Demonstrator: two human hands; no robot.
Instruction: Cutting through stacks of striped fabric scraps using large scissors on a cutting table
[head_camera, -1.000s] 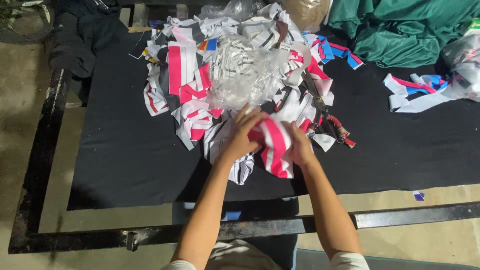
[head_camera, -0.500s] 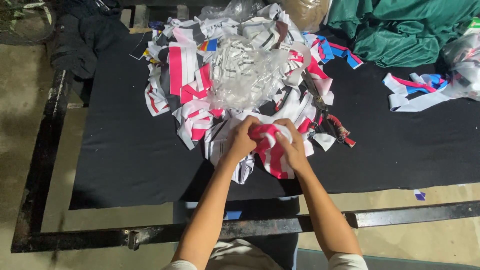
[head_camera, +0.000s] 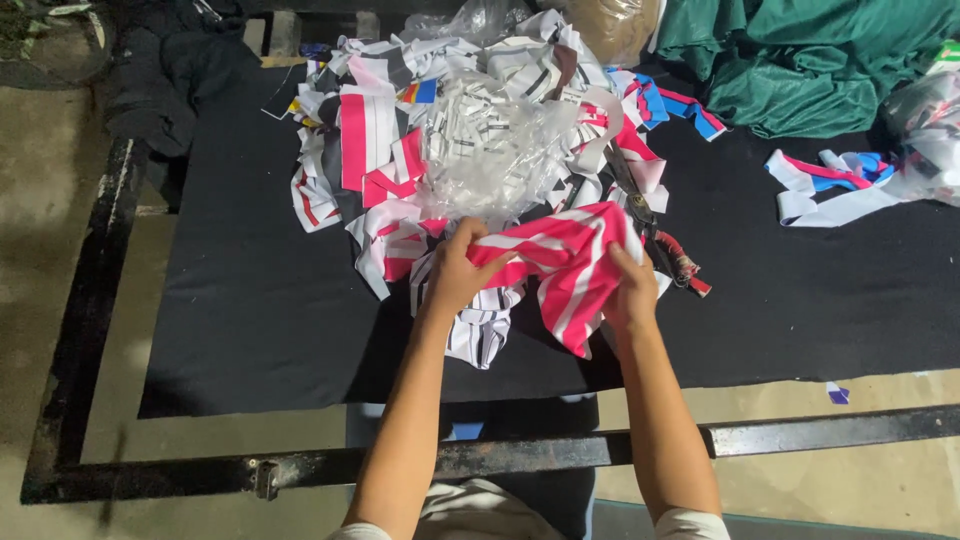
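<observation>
Head view, looking down. Both bare forearms reach up from the bottom edge; shoulders and body cut off below. Left hand (head_camera: 458, 272) closed on one end of a pink-and-white striped cloth (head_camera: 565, 262); fingers curl over the fabric, thumb side hidden under it. Right hand (head_camera: 632, 290) grips the other end, fingertips buried in the folds, so how much cloth it pinches cannot be made out. The cloth is stretched between the two hands, just above the near edge of a scrap pile (head_camera: 470, 150), its lower corner hanging toward the black mat (head_camera: 250, 310). Pile: strips of white, pink, black and blue, tangled; single pieces hard to tell apart. A crumpled clear plastic bag (head_camera: 490, 150) sits on top of the pile, its contents blurred by glare. Scissors (head_camera: 655, 235) lie just right of the held cloth, blades partly under scraps, red-wrapped handle showing. Black-and-white striped piece (head_camera: 480, 335) lies under the left wrist, partly covered. Green fabric (head_camera: 800, 60) at the top right, cut off by the frame. More strips (head_camera: 830, 185) well apart to the right. Metal frame (head_camera: 800, 432) runs along the near edge. Dark bundle (head_camera: 160, 80) top left, too dim to identify.
</observation>
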